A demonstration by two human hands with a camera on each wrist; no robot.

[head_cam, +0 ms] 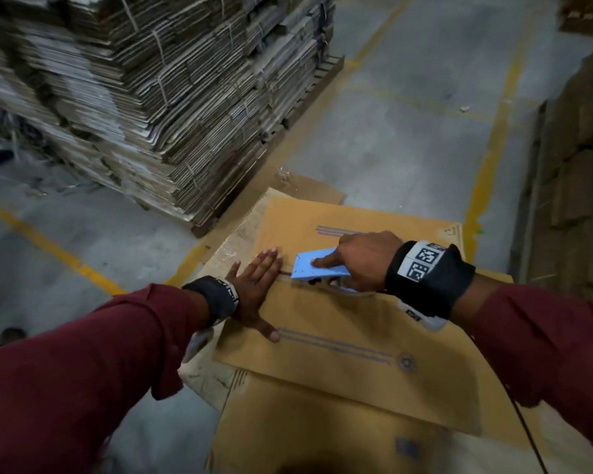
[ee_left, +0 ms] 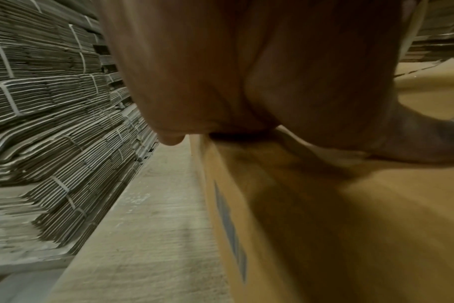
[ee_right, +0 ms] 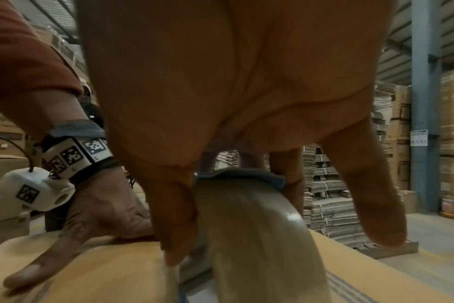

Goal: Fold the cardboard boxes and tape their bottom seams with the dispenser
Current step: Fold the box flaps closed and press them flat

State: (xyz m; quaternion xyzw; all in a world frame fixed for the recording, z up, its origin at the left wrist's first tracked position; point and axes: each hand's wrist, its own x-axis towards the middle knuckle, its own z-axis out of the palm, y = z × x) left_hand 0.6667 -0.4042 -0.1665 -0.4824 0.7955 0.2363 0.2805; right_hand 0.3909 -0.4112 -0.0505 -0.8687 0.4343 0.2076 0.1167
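Cardboard box (head_cam: 339, 323) has its bottom flaps closed. Our left hand (head_cam: 254, 289) presses flat beside the seam (head_cam: 285, 272); our right hand (head_cam: 360, 261) grips the blue dispenser (head_cam: 317, 266) on it. We judge taping barely started.

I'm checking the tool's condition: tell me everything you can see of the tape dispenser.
The tape dispenser has a light-blue flat body and carries a roll of brownish tape. It sits over the box's centre seam. The right hand grips it, forefinger laid along its top; the left hand presses flat just ahead.
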